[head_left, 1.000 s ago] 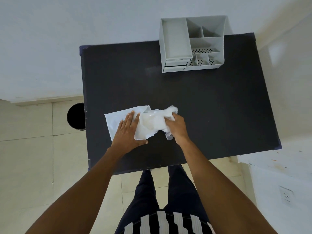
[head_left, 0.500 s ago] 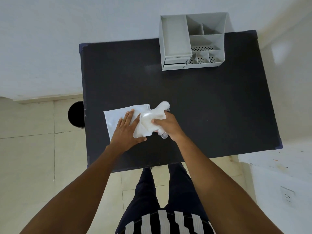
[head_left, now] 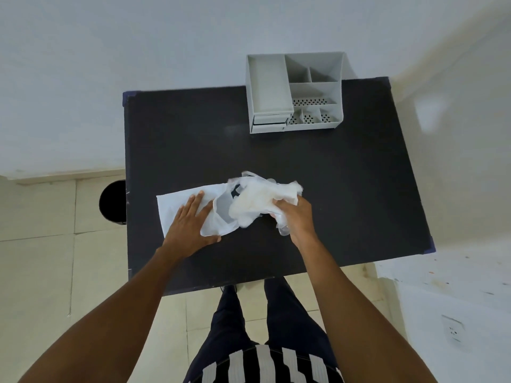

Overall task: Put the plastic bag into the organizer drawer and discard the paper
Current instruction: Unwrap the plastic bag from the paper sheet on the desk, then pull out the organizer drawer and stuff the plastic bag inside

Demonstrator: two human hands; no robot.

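Note:
A crumpled translucent white plastic bag lies near the middle of the black table, partly over a flat white paper sheet. My right hand grips the bag's right end. My left hand lies flat with fingers spread, pressing on the paper and the bag's left part. The grey desk organizer stands at the table's far edge; its small drawers at the front left look pushed in.
A round black bin stands on the tiled floor just left of the table. White walls run behind and to the right of the table. My legs are below the table's near edge.
My right hand has pulled the bag's end to the right, stretching the bag out from its bunched shape. My left hand stays pressed on the paper.

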